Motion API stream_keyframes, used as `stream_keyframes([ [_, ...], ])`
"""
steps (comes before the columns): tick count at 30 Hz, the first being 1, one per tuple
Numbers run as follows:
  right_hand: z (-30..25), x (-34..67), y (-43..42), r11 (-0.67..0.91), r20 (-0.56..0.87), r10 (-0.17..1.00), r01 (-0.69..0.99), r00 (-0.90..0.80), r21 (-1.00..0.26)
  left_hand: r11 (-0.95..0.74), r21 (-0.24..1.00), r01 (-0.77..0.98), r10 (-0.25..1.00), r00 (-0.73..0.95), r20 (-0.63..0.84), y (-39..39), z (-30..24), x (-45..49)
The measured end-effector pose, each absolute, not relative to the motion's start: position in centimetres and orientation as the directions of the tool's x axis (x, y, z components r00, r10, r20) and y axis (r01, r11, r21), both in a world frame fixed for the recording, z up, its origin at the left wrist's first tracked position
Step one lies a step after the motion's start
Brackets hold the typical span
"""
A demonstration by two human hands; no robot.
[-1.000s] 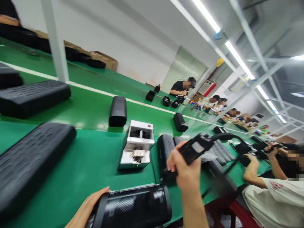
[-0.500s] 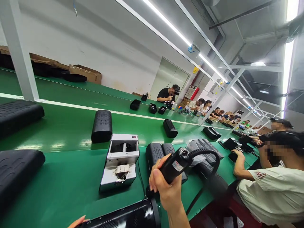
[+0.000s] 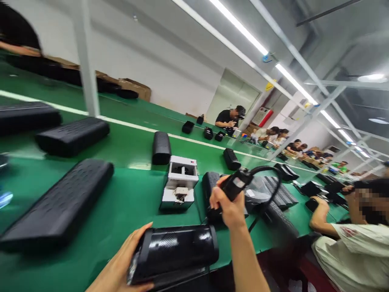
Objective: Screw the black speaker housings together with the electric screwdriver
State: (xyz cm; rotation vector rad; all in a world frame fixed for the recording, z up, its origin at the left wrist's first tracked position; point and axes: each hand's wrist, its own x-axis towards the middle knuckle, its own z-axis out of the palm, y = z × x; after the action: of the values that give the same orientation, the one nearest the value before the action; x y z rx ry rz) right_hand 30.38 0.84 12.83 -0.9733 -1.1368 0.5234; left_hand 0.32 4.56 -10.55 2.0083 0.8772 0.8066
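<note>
My right hand [image 3: 227, 205] is wrapped around a black electric screwdriver [image 3: 235, 184] with a label and a thick cable at its upper end. The screwdriver's tip is hidden. At the bottom centre, a glossy black perforated housing [image 3: 182, 245] lies on its side. My left hand [image 3: 132, 259] grips the left end of this housing, fingers over the top and thumb below. Just behind the housing stands a white screw feeder [image 3: 179, 194]. Several ribbed black cases [image 3: 211, 182] sit beside it, partly behind my right hand.
Large black cases [image 3: 63, 198] lie on the green bench [image 3: 121, 211] to the left. A white post [image 3: 88, 61] rises at the back left. A co-worker in a light shirt [image 3: 358, 251] sits close on the right. More people work along the far bench.
The view has swung left and drawn back. My left hand and the housing now show much more fully. The screwdriver stays in my right hand.
</note>
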Motion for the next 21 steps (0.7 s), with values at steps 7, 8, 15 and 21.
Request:
stream_keyframes([
  [7,19.0,29.2,1.7,0.680,0.691,0.592,0.203,0.415,-0.704,-0.395,0.875,0.280,0.758,0.637,0.138,3.9,-6.5,0.0],
  [8,19.2,28.6,2.7,0.691,0.700,0.561,0.216,0.441,-0.690,-0.385,0.878,0.284,0.761,0.635,0.129,3.8,-6.4,0.0],
  [15,16.7,25.7,9.4,0.622,0.657,0.552,0.270,0.514,-0.735,-0.332,0.901,0.277,0.754,0.652,0.077,3.7,-6.2,0.0],
  [21,16.4,25.5,10.2,0.597,0.630,0.554,0.268,0.545,-0.756,-0.308,0.912,0.271,0.751,0.658,0.059,3.6,-6.2,-0.1],
])
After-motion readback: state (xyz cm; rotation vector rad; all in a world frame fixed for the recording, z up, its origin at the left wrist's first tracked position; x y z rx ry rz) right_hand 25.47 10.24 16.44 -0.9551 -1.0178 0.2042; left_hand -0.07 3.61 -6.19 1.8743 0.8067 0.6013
